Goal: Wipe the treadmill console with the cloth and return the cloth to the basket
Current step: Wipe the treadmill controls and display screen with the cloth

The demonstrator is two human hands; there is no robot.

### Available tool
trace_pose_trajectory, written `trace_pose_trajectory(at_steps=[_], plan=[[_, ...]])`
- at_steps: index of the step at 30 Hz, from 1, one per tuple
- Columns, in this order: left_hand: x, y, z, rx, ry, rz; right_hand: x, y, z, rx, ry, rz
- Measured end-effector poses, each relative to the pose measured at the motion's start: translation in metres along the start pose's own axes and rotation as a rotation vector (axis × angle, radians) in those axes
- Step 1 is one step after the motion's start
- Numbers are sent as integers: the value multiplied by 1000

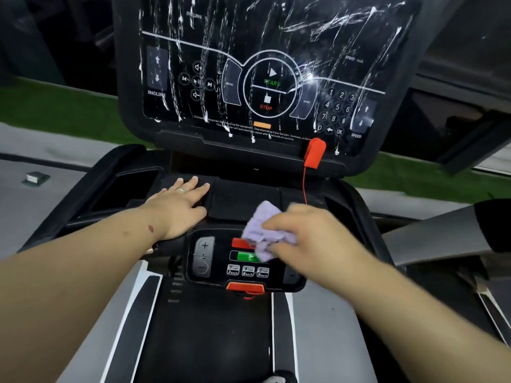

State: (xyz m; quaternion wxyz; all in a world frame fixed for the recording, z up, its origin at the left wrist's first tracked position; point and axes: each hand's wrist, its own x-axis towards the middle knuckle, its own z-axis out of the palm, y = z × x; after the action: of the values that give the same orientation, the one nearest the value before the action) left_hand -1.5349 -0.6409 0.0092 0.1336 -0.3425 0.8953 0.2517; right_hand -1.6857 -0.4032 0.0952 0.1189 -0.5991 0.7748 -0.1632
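The black treadmill console (262,51) fills the top of the view, tilted up, its glossy panel covered in white streaks and drips. Below it sits a small lower control panel (218,261) with plus and minus keys, red and green buttons and speed keys. My right hand (312,241) grips a crumpled lilac cloth (262,230) just above the red and green buttons of that lower panel. My left hand (179,205) lies flat with fingers spread on the black tray ledge left of the cloth. No basket is in view.
A red safety clip (314,153) hangs at the console's lower right with its thin red cord (304,186) running down. A grey handrail (431,239) juts in from the right. The black running belt (210,335) lies below. Green turf (55,103) borders the treadmill.
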Motion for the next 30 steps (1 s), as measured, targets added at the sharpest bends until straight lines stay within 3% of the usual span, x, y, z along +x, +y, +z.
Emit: trace_pose_trajectory(at_steps=[2,8,12,20,26,30], plan=[[-2,1,-1,-8,-4,1,-3,-7,14,-106,64,-79],[-2,2,-1,-13,5,5,-30,19,-2,-48,87,93],[-3,3,-1,-15,9,6,-8,-11,19,-81,172,12],[-7,4,-1,-20,11,5,-27,10,-6,-38,42,186],[-7,2,-1,-20,13,10,-2,-22,15,-92,84,48],[-7,2,-1,-34,12,18,-29,12,-7,-23,30,226]])
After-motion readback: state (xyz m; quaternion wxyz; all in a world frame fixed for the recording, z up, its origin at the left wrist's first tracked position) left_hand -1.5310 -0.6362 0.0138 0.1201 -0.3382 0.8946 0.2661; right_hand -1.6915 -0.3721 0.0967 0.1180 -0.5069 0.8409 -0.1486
